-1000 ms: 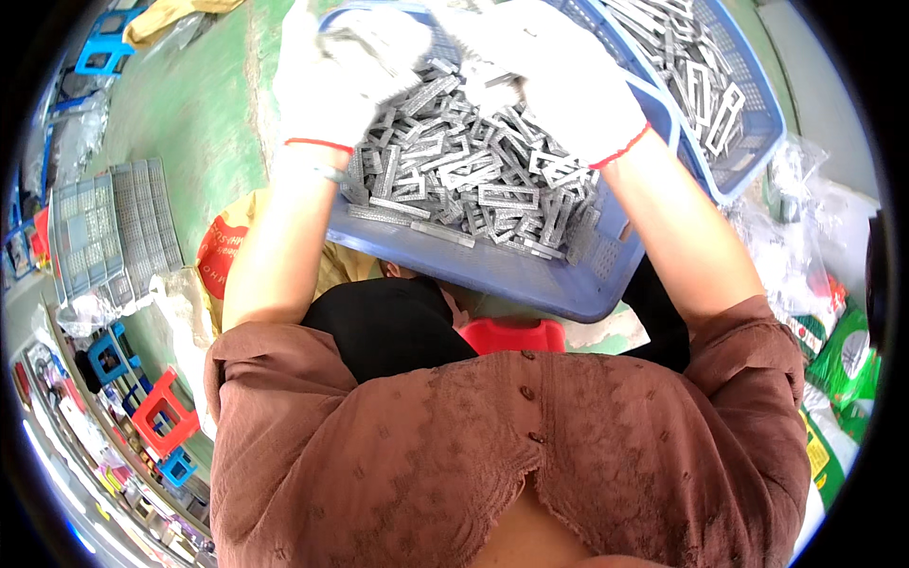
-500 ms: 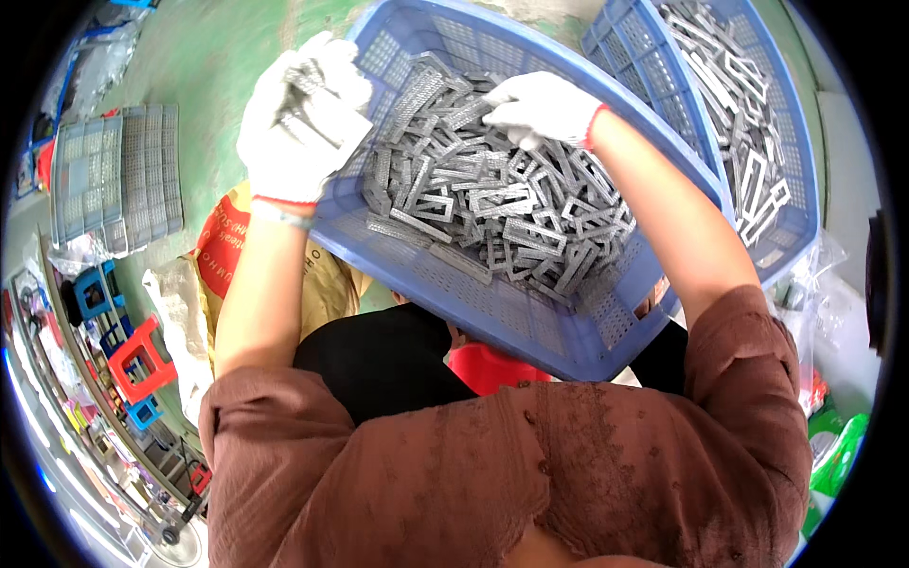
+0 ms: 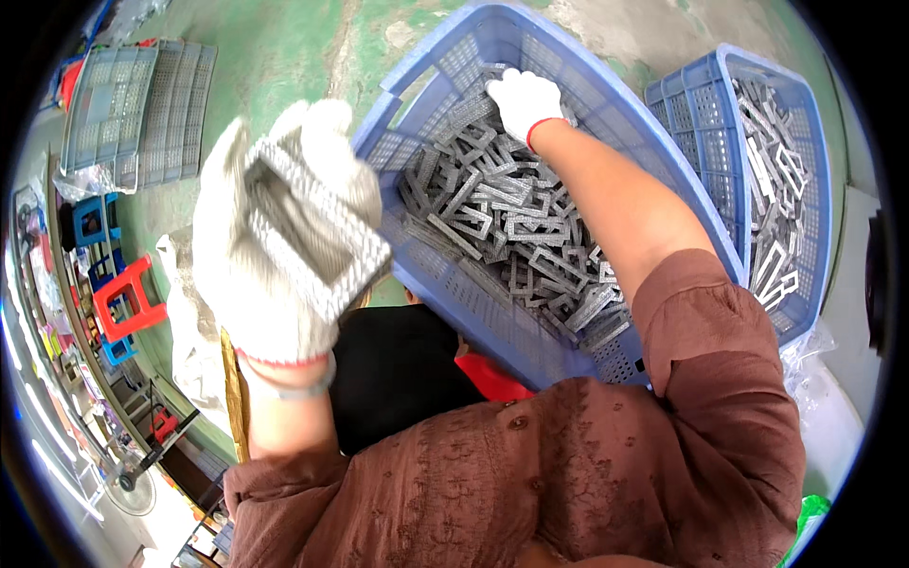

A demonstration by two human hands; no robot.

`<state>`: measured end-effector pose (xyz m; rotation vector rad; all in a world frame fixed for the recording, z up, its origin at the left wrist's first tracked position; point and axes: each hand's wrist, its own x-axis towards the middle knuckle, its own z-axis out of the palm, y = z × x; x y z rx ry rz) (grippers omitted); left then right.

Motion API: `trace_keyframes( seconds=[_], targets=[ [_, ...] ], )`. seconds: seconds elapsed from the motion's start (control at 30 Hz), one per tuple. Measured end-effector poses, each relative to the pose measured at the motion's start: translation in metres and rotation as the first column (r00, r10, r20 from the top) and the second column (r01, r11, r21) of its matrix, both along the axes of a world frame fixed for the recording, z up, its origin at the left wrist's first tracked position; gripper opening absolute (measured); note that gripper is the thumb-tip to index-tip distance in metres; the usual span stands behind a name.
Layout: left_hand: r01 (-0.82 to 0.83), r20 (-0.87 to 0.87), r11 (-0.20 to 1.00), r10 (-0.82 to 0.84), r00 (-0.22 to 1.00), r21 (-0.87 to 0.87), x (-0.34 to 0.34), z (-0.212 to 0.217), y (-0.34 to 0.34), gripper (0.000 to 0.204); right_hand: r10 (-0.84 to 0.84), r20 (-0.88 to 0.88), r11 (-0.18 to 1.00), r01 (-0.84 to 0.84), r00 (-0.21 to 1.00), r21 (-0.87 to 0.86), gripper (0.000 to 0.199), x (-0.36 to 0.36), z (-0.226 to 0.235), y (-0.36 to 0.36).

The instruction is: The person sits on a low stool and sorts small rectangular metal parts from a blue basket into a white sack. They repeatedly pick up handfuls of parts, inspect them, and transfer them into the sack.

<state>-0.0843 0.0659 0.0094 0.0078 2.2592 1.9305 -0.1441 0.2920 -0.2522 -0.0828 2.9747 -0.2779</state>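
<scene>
My left hand (image 3: 222, 275), in a white knit glove with a red cuff, is raised close to me at the left of the blue basket. Its fingers are wrapped round a silver-grey rectangular frame (image 3: 356, 282) with a textured surface and an open middle. Whether more than one frame is stacked there I cannot tell. My gloved right hand (image 3: 526, 102) reaches into the far end of the blue plastic basket (image 3: 620, 90), fingers bent down among the pieces. Its palm side is hidden. Many loose grey rectangular frames (image 3: 511, 194) lie jumbled in the basket.
A second blue basket (image 3: 822, 189) with similar frames stands to the right. Grey crates (image 3: 170, 114), a red stool (image 3: 133, 298) and a white sack (image 3: 194, 322) are at the left. Green floor (image 3: 294, 57) runs behind, and a fan (image 3: 133, 490) sits lower left.
My left hand has come nearer and lower, and the grey frame in it now shows plainly. My right hand has shifted to the basket's far end. The view has turned slightly.
</scene>
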Motion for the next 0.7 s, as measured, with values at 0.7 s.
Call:
trace_keyframes(
  seconds=[0.7],
  targets=[
    [-0.312, 0.477, 0.63, -0.107, 0.872, 0.712, 0.031, 0.01, -0.012, 0.034, -0.302, -0.608, 0.803, -0.147, 0.734, -0.577, 0.015, 0.091, 0.129, 0.0]
  ],
)
